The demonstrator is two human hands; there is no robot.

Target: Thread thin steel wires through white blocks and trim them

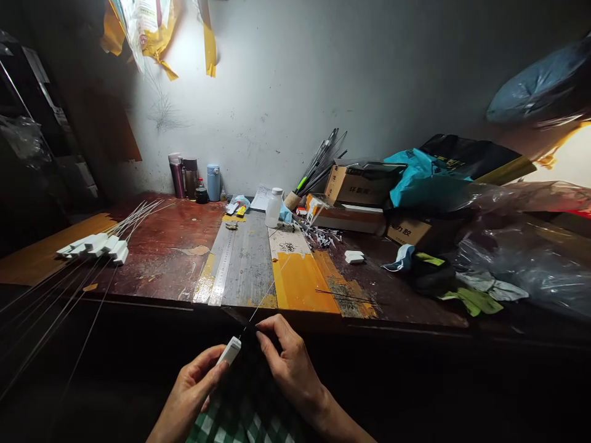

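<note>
Just in front of the table edge, my left hand grips a small white block between thumb and fingers. From the block's top end a thin pale rod slants up and to the right. Beside that rod, my right hand is closed with thumb and forefinger pinched together. Something small and dark shows at its fingertips, too small to name. At the left of the table lies a bunch of similar white blocks, with thin rods running out of both ends.
A steel ruler lies near the table's front edge. A white bottle, flasks and a cardboard box stand at the back. Two white blocks, thin dark rods and plastic bags lie to the right.
</note>
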